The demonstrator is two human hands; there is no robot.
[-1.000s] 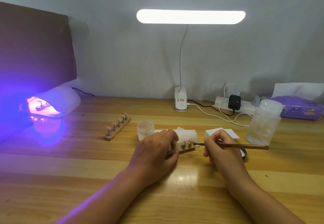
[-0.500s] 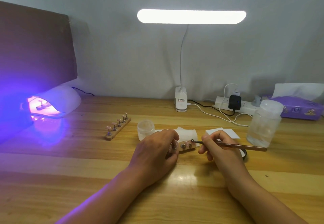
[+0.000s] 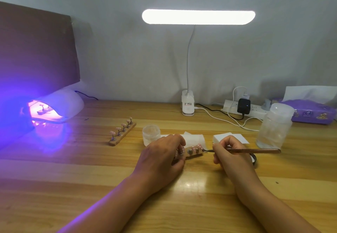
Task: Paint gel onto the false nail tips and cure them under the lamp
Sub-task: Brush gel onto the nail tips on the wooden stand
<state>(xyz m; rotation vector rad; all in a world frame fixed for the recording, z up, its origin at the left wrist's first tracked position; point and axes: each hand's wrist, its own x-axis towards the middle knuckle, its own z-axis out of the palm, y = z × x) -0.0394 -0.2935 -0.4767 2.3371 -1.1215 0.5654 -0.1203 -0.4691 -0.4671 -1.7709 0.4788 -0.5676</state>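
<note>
Left hand (image 3: 160, 158): fingers curled around the left end of a wooden nail holder (image 3: 195, 152), gripping it low over the table (image 3: 91, 187), just toward 6 o'clock of frame centre. The holder's long axis runs from 9 to 3 o'clock, its free end pointing toward 3 and raised slightly. Pale, dotted nail tips (image 3: 198, 146) stand along it.

Right hand (image 3: 231, 157): fingers pinch a brush (image 3: 255, 151) near its working end. The brush's long axis lies almost level, handle toward 3 o'clock, tip toward 9 o'clock at the holder's free end. Contact with a nail tip cannot be confirmed.

A second holder (image 3: 122, 132) lies on the table at 10 o'clock from the left hand, long axis running 7 to 1 o'clock. The curing lamp (image 3: 67, 103) at the frame's 9 o'clock glows violet, with a further holder (image 3: 43, 110) inside.

A small jar (image 3: 151, 134) stands just beyond the left hand at 12 o'clock.

Writing: the desk lamp base (image 3: 187, 105) carries a label, too small to read. The purple tissue box (image 3: 313, 114) at 3 o'clock bears printed figures, with no legible text.
</note>
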